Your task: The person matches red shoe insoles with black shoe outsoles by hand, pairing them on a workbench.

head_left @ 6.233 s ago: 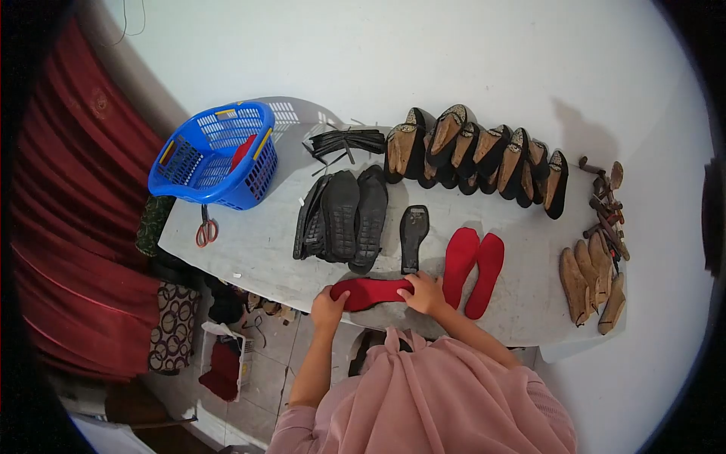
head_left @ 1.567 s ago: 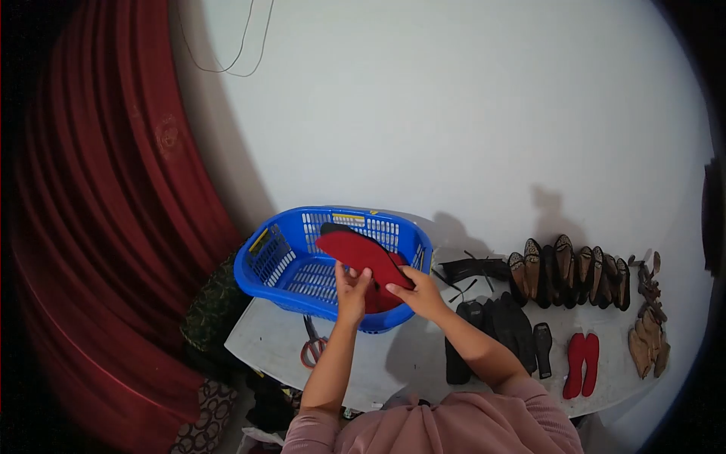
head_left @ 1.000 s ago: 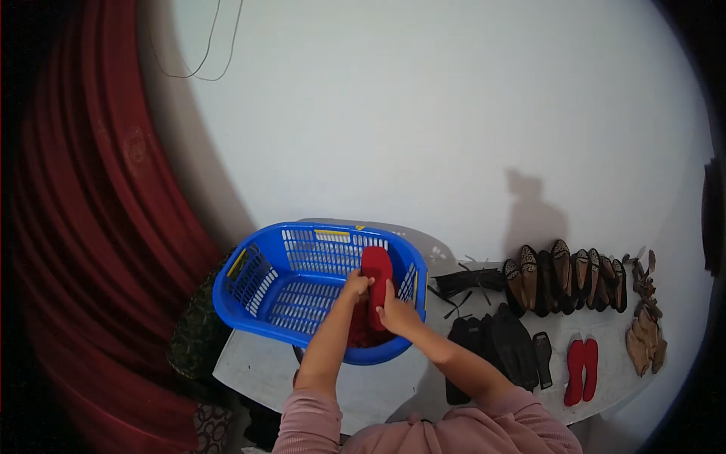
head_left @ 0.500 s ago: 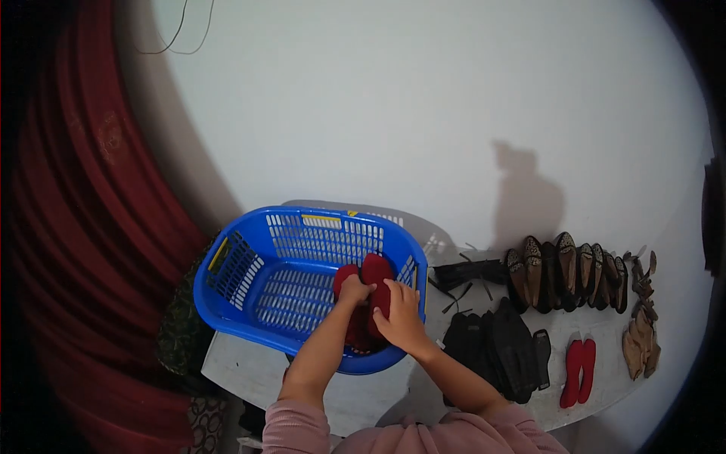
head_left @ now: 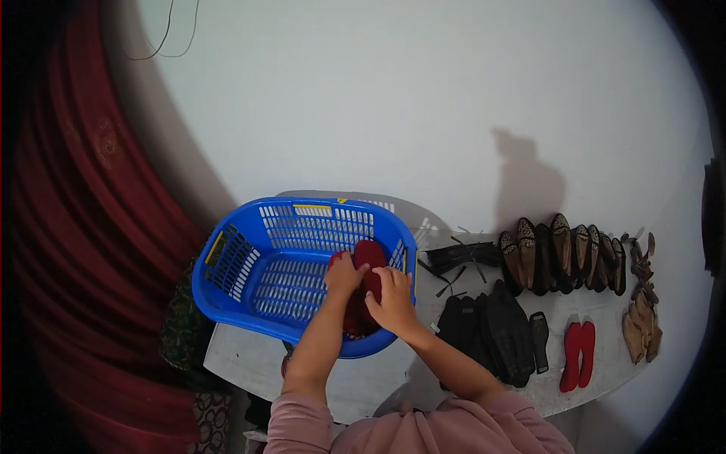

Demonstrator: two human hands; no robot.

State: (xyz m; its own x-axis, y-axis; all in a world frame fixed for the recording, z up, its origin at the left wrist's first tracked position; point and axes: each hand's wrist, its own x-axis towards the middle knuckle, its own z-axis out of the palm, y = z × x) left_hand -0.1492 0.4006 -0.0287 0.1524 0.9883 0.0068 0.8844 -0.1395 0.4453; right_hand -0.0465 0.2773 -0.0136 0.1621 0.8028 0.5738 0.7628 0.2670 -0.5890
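Inside the right end of a blue plastic basket (head_left: pixel 219 299) are red shoes (head_left: pixel 369 255), standing close together. My left hand (head_left: pixel 344 276) is closed around the left one, its thumb pointing toward the other shoe. Against the right side of the right-hand shoe my right hand (head_left: pixel 393 304) is curled, fingers and thumb gripping its edge. My hands and forearms hide the lower part of the shoes. Slotted walls and a slotted floor show in the rest of the basket.
On the white table (head_left: pixel 242 356) right of the basket lie black shoes or soles (head_left: pixel 499 333), black straps (head_left: pixel 465 253), a red pair (head_left: pixel 579 356), a row of patterned flats (head_left: pixel 560 253) and tan pieces (head_left: pixel 643 329). A red curtain (head_left: pixel 91 250) hangs at left.
The whole scene sits slightly higher in view. My left hand has moved up along the left red shoe, covering more of it; my right hand stays at the other shoe.
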